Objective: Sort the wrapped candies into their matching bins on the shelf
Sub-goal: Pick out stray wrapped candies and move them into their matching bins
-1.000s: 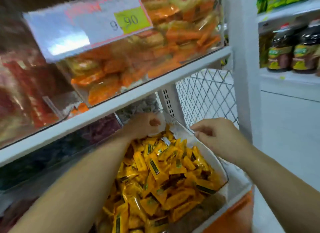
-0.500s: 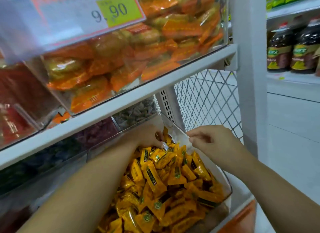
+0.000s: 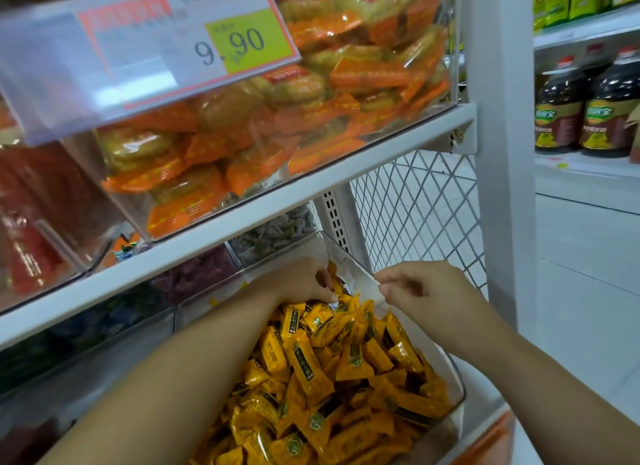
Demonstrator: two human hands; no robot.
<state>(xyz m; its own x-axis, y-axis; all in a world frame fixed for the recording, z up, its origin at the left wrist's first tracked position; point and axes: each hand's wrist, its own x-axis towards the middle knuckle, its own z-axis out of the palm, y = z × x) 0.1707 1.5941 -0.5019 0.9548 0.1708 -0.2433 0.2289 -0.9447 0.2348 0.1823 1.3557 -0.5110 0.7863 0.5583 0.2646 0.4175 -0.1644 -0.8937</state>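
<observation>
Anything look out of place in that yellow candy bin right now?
One pale silvery wrapper lies among the yellow candies in the clear bin, at the fingertips of the left hand; it doesn't match them. Nothing else stands out.

A price tag (image 3: 194,45) reading 9.90 on a yellow-green patch hangs at upper left. A white wire mesh panel (image 3: 415,215) stands just beside a white upright post (image 3: 502,153). Beyond the post, two dark bottles (image 3: 557,111) with red caps stand side by side below yellow-green packs (image 3: 568,0), above a pale floor (image 3: 588,274).
</observation>
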